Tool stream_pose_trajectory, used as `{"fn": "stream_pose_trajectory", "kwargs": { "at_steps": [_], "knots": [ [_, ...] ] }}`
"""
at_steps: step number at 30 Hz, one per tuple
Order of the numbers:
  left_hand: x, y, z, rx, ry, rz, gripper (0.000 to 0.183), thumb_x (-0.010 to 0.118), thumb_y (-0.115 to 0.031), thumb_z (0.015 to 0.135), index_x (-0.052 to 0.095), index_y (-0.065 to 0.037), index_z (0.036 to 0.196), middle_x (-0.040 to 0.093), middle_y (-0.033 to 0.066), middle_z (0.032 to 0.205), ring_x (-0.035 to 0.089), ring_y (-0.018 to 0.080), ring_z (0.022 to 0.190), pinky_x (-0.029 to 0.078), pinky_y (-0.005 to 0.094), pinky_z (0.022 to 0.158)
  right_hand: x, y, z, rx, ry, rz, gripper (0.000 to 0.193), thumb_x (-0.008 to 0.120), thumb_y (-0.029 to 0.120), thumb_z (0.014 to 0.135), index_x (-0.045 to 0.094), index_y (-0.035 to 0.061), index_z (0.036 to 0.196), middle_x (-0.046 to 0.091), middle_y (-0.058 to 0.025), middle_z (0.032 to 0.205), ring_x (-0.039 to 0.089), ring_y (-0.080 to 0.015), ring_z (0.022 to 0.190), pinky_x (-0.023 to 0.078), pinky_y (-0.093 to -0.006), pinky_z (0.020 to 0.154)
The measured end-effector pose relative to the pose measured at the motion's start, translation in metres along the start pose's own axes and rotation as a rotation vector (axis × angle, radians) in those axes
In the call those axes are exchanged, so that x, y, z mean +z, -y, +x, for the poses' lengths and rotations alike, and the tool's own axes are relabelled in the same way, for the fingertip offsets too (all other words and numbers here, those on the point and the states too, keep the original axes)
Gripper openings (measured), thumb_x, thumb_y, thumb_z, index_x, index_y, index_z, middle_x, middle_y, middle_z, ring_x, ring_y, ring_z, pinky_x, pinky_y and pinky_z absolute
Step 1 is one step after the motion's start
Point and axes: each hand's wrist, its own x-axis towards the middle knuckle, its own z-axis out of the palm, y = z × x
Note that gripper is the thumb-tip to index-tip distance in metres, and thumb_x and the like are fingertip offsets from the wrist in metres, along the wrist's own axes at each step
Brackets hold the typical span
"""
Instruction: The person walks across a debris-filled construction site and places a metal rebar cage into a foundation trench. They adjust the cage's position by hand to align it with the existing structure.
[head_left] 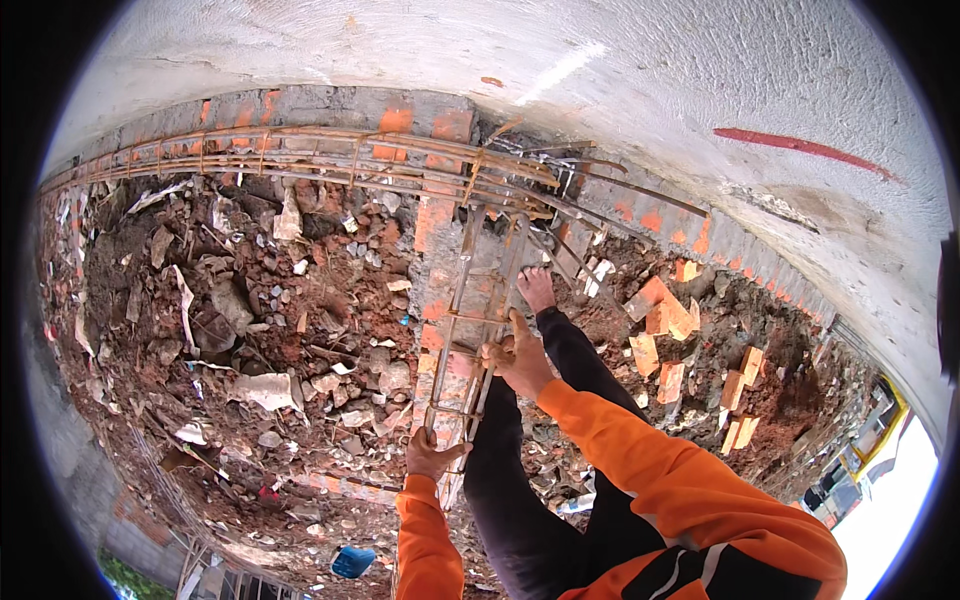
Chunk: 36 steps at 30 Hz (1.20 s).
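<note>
Rubble (230, 300) left and right of a brick strip (432, 240), with a rough pale wall (640, 100) on the far side. Along the strip, running near to far, a steel cage (476, 318); crosswise by its far end, a second cage (262, 150). Left hand (435, 457) curled round a near left bar, right hand (518, 362) closed on the right bar farther along. Probably best to keep both grips firm, move evenly against twisting, and guard the bare foot (537, 287) just to the right.
</note>
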Motion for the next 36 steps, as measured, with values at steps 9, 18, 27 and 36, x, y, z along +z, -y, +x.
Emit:
{"fn": "stream_pose_trajectory", "kwargs": {
  "at_steps": [9, 18, 27, 36],
  "knots": [
    [0.017, 0.001, 0.014, -0.008, -0.033, -0.084, 0.081, 0.088, -0.060, 0.037, 0.043, -0.004, 0.075, 0.042, 0.0042, 0.073, 0.041, 0.0212, 0.064, 0.041, 0.0356, 0.059, 0.004, -0.026, 0.021, 0.083, 0.022, 0.050, 0.055, 0.064, 0.013, 0.082, 0.033, 0.0026, 0.126, 0.060, -0.0131, 0.070, 0.063, -0.0262, 0.062, 0.048, -0.0358, 0.056],
    [0.024, -0.004, 0.038, -0.014, -0.031, -0.113, 0.075, 0.088, -0.052, 0.043, 0.045, -0.003, 0.079, 0.048, 0.0071, 0.073, 0.047, 0.0241, 0.066, 0.044, 0.0382, 0.063, 0.005, -0.052, 0.054, 0.171, 0.146, 0.258, 0.054, 0.050, -0.005, 0.088, 0.023, 0.0080, 0.133, 0.056, -0.0102, 0.088, 0.063, -0.0228, 0.083, 0.056, -0.0427, 0.071],
    [0.031, -0.008, 0.058, -0.039, -0.048, -0.146, 0.077, 0.088, -0.055, 0.041, 0.047, -0.004, 0.081, 0.053, 0.0088, 0.076, 0.054, 0.0276, 0.069, 0.045, 0.0409, 0.065, 0.001, -0.023, 0.074, 0.255, 0.141, 0.441, 0.047, 0.052, -0.007, 0.086, 0.031, 0.0051, 0.126, 0.056, -0.0130, 0.088, 0.064, -0.0246, 0.078, 0.058, -0.0451, 0.070],
    [0.034, -0.005, 0.077, -0.020, -0.046, -0.243, 0.075, 0.091, -0.044, 0.044, 0.049, -0.002, 0.089, 0.057, 0.0122, 0.083, 0.054, 0.0281, 0.076, 0.045, 0.0393, 0.070, 0.006, -0.015, 0.083, 0.278, 0.143, 0.309, 0.043, 0.055, 0.001, 0.089, 0.032, 0.0044, 0.125, 0.059, -0.0153, 0.093, 0.067, -0.0287, 0.074, 0.060, -0.0441, 0.063]
  ]
}}
